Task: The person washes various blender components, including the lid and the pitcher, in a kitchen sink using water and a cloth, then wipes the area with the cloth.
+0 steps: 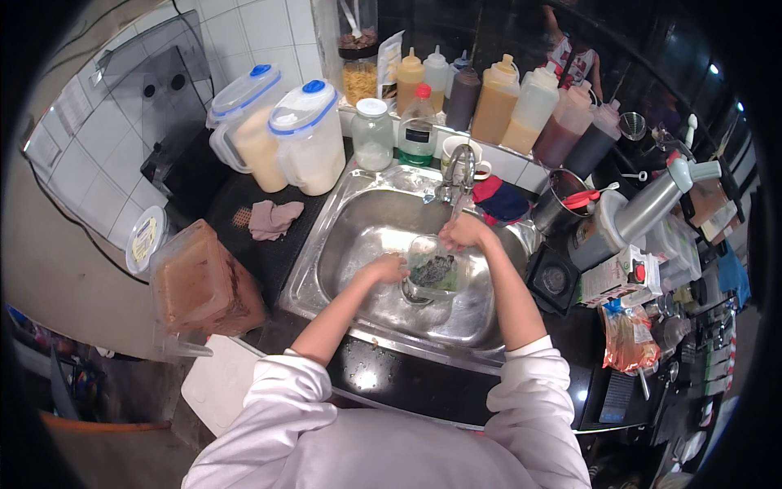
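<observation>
A clear plastic container (pixel 461 282) sits low in the stainless steel sink (pixel 342 226), partly over the drain (pixel 417 295). Inside it lie a dark, wiry scouring pad (pixel 431 272) and something green. My left hand (pixel 388 269) grips the container's left side with the fingertips. Just below the spout of the chrome faucet (pixel 462 165), my right hand (pixel 462 233) is at the container's far edge. Its fingers are bunched and pointing down, and whether they hold anything cannot be made out. A thin stream of water appears to fall onto this hand.
Left of the sink stand two pitchers (pixel 310 147), a folded cloth (pixel 276 220) and a brown-stained plastic tub (pixel 198 275). A glass jar (pixel 372 136), a green-liquid bottle (pixel 418 128) and several squeeze bottles (pixel 496 101) line the back. At right are a steel pot (pixel 557 198) and a carton (pixel 620 276).
</observation>
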Available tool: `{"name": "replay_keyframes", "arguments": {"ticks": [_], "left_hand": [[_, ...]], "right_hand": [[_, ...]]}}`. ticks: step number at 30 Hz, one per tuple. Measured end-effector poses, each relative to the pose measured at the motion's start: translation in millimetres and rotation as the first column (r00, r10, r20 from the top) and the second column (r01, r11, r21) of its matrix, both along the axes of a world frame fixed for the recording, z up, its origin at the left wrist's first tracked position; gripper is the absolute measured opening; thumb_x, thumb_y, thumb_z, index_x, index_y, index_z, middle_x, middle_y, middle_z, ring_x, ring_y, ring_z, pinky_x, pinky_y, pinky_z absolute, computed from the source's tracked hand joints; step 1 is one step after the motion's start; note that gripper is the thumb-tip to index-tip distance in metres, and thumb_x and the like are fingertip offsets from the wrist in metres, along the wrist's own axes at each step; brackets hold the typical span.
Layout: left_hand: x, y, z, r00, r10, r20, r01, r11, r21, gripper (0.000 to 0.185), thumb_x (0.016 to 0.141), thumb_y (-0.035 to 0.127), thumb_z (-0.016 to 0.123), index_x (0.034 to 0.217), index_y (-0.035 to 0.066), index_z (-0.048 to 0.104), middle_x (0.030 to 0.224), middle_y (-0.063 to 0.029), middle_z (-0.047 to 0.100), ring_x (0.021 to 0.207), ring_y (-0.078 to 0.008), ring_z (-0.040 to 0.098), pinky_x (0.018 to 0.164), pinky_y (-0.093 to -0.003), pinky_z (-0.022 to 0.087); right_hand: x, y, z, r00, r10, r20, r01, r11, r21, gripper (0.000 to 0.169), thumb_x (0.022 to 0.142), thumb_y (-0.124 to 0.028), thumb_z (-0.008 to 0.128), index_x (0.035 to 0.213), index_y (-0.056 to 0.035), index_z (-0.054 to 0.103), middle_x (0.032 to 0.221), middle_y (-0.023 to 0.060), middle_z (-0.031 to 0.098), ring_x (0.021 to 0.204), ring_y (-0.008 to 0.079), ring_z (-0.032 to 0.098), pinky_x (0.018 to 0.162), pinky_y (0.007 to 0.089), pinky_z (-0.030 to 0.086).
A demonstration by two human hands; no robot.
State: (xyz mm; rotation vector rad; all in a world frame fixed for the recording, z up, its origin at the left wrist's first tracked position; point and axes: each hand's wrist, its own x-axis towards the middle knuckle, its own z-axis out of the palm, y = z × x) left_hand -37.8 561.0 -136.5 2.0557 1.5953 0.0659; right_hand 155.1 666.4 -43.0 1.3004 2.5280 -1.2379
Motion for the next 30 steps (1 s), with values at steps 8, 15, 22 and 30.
{"name": "replay_keyframes", "arguments": {"ticks": [8, 15, 22, 30], "left_hand": [[-13.7, -63.8, 47.1, 0.989, 0.111, 0.101, -0.097, 0.985, -0.140, 0.042, 0.078, 0.031, 0.050, 0.106, 0.000, 0.050, 0.102, -0.0199, 0.052, 0.097, -0.0311, 0.049, 0.083, -0.0357, 0.038], [-29.9, -119.4, 59.7, 0.925, 0.158, 0.345, -0.248, 0.940, 0.234, 0.029, 0.076, 0.021, 0.053, 0.096, 0.000, 0.054, 0.094, -0.0179, 0.055, 0.091, -0.0315, 0.051, 0.078, -0.0351, 0.040], [-43.5, -126.6, 30.8, 0.879, 0.320, 0.354, -0.420, 0.871, 0.256, 0.024, 0.075, 0.020, 0.055, 0.080, -0.003, 0.058, 0.080, -0.0159, 0.058, 0.071, -0.0268, 0.057, 0.063, -0.0322, 0.043], [-34.5, -125.8, 30.2, 0.829, 0.397, 0.393, -0.507, 0.831, 0.231, 0.024, 0.073, 0.021, 0.057, 0.076, -0.003, 0.058, 0.074, -0.0177, 0.057, 0.070, -0.0305, 0.056, 0.063, -0.0358, 0.043]], "right_hand": [[-8.8, -5.7, 18.2, 0.997, -0.066, 0.047, 0.062, 0.994, 0.089, 0.019, 0.073, -0.014, 0.052, 0.078, 0.0020, 0.060, 0.061, 0.0081, 0.058, 0.052, 0.0152, 0.056, 0.044, 0.0269, 0.047], [12.5, -11.9, -12.1, 0.968, -0.221, -0.119, 0.229, 0.972, 0.060, 0.017, 0.073, -0.012, 0.053, 0.074, 0.0030, 0.059, 0.061, 0.0068, 0.058, 0.051, 0.0124, 0.055, 0.043, 0.0254, 0.044], [3.2, -7.8, -25.0, 0.975, -0.140, -0.172, 0.171, 0.968, 0.183, 0.016, 0.067, -0.014, 0.054, 0.069, 0.0013, 0.060, 0.063, 0.0153, 0.059, 0.061, 0.0266, 0.058, 0.060, 0.0335, 0.045], [31.8, -24.5, -62.2, 0.976, -0.201, -0.088, 0.220, 0.872, 0.437, 0.014, 0.066, -0.017, 0.055, 0.063, -0.0036, 0.060, 0.059, 0.0142, 0.057, 0.056, 0.0243, 0.057, 0.057, 0.0324, 0.044]]}}
